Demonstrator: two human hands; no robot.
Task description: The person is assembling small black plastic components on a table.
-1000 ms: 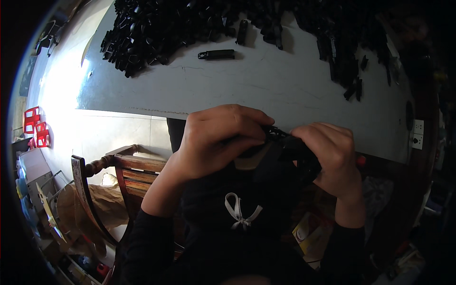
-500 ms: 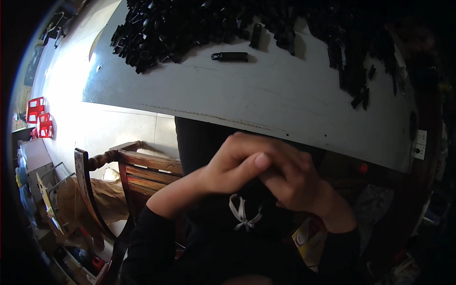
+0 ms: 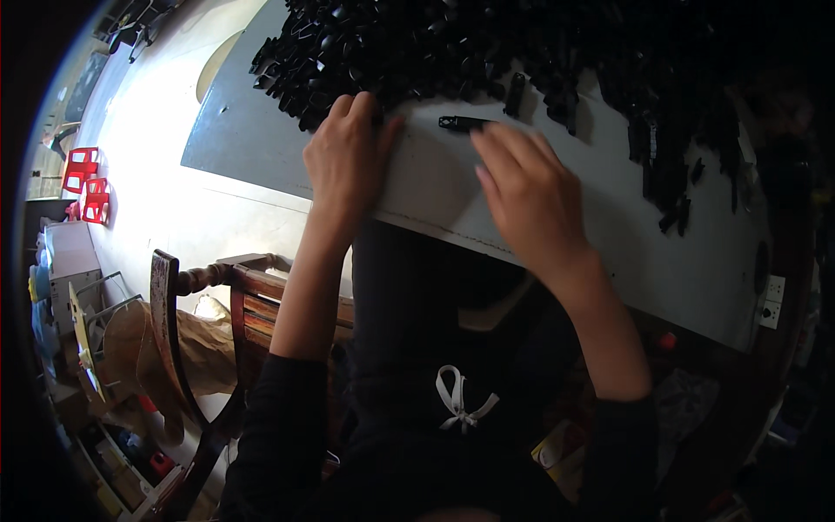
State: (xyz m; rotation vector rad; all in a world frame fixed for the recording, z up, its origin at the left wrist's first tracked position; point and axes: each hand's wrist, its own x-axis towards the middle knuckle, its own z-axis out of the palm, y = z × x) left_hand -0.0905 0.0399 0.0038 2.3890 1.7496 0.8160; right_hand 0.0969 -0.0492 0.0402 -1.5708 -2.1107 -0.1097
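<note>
My left hand (image 3: 341,161) is over the table at the near edge of a heap of small black plastic parts (image 3: 391,52). Its fingers bend down among the parts and the thumb stands apart; the fingertips are hidden, so I cannot tell whether they hold one. My right hand (image 3: 535,196) is open, slightly blurred, with its fingers stretched toward a long black part (image 3: 457,123) lying apart from the heap. The fingertips overlap that part's right end; whether they touch it is unclear. Another black part (image 3: 515,94) lies just beyond, at a different angle.
The grey table (image 3: 426,187) has a worn front edge near my body. More black parts (image 3: 652,157) spread along the right side. At the left stand a wooden chair (image 3: 261,283) and red stools (image 3: 96,200) on the pale floor. A white socket (image 3: 771,302) is at the right.
My hands were clasped together in front of my body. They have parted and reached forward over the table, the left to the heap, the right toward the single long part. The view has shifted slightly.
</note>
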